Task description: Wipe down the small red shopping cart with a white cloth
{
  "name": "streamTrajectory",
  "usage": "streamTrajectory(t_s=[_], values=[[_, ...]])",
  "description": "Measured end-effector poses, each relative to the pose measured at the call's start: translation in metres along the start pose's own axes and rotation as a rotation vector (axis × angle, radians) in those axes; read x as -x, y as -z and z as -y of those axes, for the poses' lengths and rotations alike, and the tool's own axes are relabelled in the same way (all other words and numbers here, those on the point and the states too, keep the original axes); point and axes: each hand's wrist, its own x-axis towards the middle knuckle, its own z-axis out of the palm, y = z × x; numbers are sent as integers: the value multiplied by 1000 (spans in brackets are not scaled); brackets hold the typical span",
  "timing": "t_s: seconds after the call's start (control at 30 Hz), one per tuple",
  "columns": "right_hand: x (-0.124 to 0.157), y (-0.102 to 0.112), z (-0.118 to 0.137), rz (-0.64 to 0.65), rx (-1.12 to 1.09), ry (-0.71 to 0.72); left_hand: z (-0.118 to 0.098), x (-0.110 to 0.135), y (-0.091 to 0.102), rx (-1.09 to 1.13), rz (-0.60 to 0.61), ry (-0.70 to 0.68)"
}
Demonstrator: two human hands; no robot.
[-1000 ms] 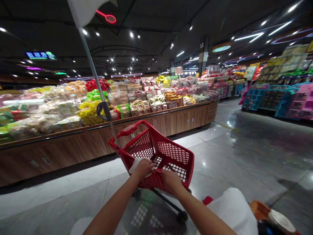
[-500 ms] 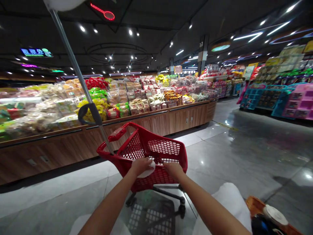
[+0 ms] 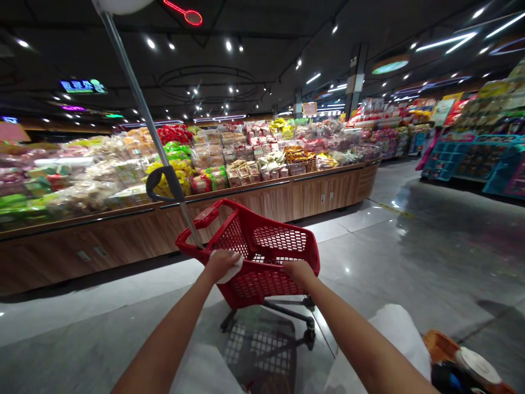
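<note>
In front of me is a red shopping cart [image 3: 262,279] with a perforated plastic basket. My left hand [image 3: 221,264] is closed on a white cloth [image 3: 233,272], pressed against the near rim towards the cart's handle end. My right hand [image 3: 299,272] has its fingers curled over the same rim, nearer the front corner; its fingertips are partly hidden behind the edge. A grey metal pole [image 3: 139,98] with a dark loop grip [image 3: 166,185] rises at a slant beside the cart's red handle [image 3: 208,213].
Beyond the cart runs a long wooden display counter [image 3: 254,205] piled with packaged foods [image 3: 246,158]. Blue display racks [image 3: 463,161] stand at the right, across the shiny grey floor [image 3: 394,246]. An orange basket [image 3: 437,345] with a white-lidded item lies at lower right.
My left hand with the cloth has slid left along the cart's rim, away from my right hand. My right hand stays on the rim. The view has turned slightly left.
</note>
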Motion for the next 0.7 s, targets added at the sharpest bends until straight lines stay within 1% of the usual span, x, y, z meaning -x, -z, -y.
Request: streamTrajectory(t_s=[0.07,0.1,0.13,0.17,0.2,0.23,0.3,0.4,0.43,0.47,0.5,0.53,0.57,0.6,0.63,0.7], values=[[0,1,-1,-7,1,26,33,22,5,-37,-32,-49],[-1,1,-1,-8,2,39,43,31,6,-51,-56,-68],[-1,0,-1,-5,3,38,48,37,6,-65,-87,-68],[-1,0,-1,-1,6,33,48,41,5,-80,-121,-47],[-1,-1,0,3,11,28,43,42,3,-93,-151,-13],[-1,-2,1,3,17,23,32,40,-1,-103,-175,26],[1,-4,3,-5,20,11,-1,29,-8,-96,-192,81],[4,-6,6,-29,4,5,-57,3,-19,-22,-171,78],[5,-6,5,-36,-5,8,-70,-5,-21,1,-159,61],[6,-5,5,-41,-16,13,-78,-11,-22,26,-146,31],[6,-5,3,-45,-28,22,-80,-14,-22,51,-136,-6],[6,-4,0,-47,-37,33,-76,-14,-21,75,-133,-45],[6,-3,-3,-48,-43,43,-67,-11,-19,97,-138,-78],[4,-2,-7,-46,-38,51,-52,-3,-16,116,-149,-100],[3,-1,-12,-40,-22,54,-34,8,-12,128,-168,-102],[-2,0,-23,-31,18,51,8,39,-2,127,-193,-81]])
